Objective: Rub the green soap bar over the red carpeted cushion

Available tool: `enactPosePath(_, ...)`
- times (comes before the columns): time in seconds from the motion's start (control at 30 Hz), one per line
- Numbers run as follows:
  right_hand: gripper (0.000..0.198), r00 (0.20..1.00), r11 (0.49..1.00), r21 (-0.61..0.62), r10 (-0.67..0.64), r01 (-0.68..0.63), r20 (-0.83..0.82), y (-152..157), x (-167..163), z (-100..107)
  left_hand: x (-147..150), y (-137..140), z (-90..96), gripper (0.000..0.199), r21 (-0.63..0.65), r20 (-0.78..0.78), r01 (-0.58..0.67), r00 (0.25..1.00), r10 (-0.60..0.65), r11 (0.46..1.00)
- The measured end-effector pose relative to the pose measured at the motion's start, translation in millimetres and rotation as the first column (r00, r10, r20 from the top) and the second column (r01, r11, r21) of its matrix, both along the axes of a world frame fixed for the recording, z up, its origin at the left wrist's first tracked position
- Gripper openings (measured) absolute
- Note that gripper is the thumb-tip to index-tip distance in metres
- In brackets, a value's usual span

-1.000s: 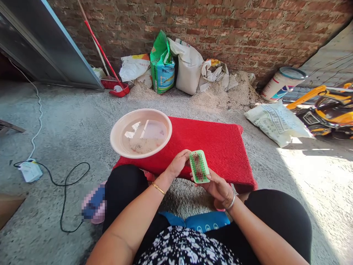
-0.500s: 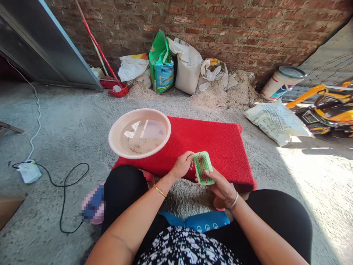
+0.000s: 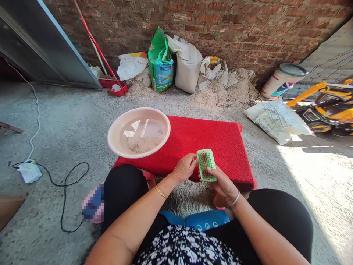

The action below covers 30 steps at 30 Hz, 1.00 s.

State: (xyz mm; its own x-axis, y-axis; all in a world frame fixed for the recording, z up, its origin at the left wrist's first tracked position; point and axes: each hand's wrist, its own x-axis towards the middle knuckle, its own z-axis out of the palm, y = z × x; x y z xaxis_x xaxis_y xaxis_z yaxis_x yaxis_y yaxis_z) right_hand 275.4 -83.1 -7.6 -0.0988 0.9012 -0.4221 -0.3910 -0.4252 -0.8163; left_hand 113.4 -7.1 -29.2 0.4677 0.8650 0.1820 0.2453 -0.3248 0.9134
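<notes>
A light green scrub brush (image 3: 206,165) faces up with its green and brownish bristles, above the near edge of the red cloth-covered bench (image 3: 209,134). My right hand (image 3: 223,184) grips it from the right, thumb over the lower bristles and fingers behind. At its upper left edge, my left hand (image 3: 185,167) has its fingers curled and pinched against the brush; some fingertips are hidden. To the left, a pale pink basin (image 3: 112,141) holds water with sandy-looking sediment at the bottom, and its rim overlaps the bench's left end.
Along the brick wall stand a green-blue sack (image 3: 162,73), a white sack (image 3: 189,70) and a red dustpan (image 3: 118,90). A bucket (image 3: 282,81), a flat sack (image 3: 278,119) and a yellow-black machine (image 3: 331,108) are at right. A power strip (image 3: 29,172) with a cable lies left.
The brush and both hands have shifted slightly right and up. My left hand's fingers are more curled against the brush's edge. The basin and bench stay put.
</notes>
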Motion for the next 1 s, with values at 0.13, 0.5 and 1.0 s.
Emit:
enactPosePath(0.13,0.046,1.000,1.000,0.003,-0.007,0.007,0.004,0.3,-0.2,0.6,-0.7,-1.1,3.2,0.019,-0.001,0.007,0.000,1.000,0.000,1.000)
enactPosePath(0.5,0.044,1.000,1.000,0.013,-0.016,0.016,0.006,-0.2,1.0,-1.6,0.0,-0.7,-0.4,0.017,0.115,-0.121,0.001,0.993,0.013,0.993)
enactPosePath(1.0,0.048,0.994,0.998,0.051,0.024,-0.030,0.105,-2.4,2.2,-5.5,0.5,-0.2,-3.2,0.013,0.182,-0.177,0.020,0.984,0.013,0.983)
